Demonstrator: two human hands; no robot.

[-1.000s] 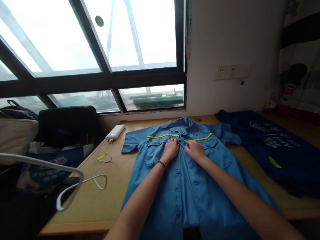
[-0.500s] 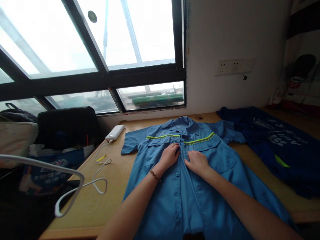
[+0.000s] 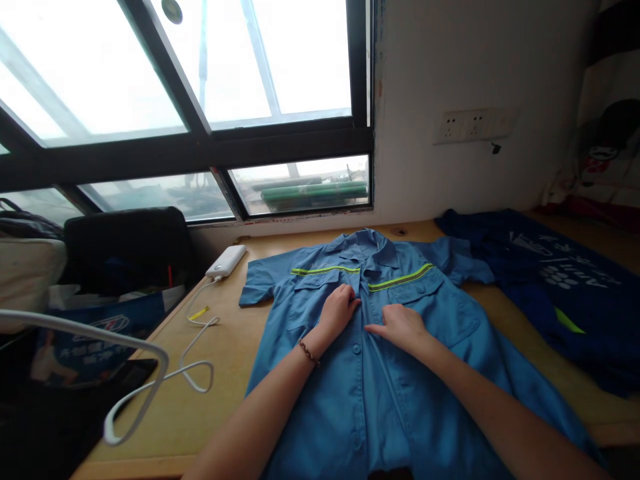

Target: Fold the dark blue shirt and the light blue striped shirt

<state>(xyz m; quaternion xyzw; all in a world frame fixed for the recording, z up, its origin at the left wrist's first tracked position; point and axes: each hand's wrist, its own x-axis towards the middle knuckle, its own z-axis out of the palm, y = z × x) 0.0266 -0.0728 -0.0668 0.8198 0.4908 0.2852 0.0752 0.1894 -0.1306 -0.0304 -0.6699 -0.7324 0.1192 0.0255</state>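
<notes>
A blue short-sleeved work shirt (image 3: 430, 373) with a yellow-green reflective stripe lies front up on the wooden table (image 3: 220, 373), its collar toward the window. Both of my hands sit on its button placket, just below the stripe. My left hand (image 3: 340, 308), with a beaded bracelet at the wrist, has its fingers curled onto the placket's left edge. My right hand (image 3: 400, 327) lies on the right side, fingertips pressed together and pinching the fabric at the placket. A button shows just below the hands.
A dark blue garment (image 3: 560, 287) with white print lies at the right. A white power bank (image 3: 226, 261) and its cable (image 3: 197, 347) lie left of the shirt. A white hanger (image 3: 115, 360) juts in at the left, over bags and a black case (image 3: 125, 250).
Both hands have slid down the placket toward me, from the reflective stripe to a little below the chest pockets. The view has shifted slightly.
</notes>
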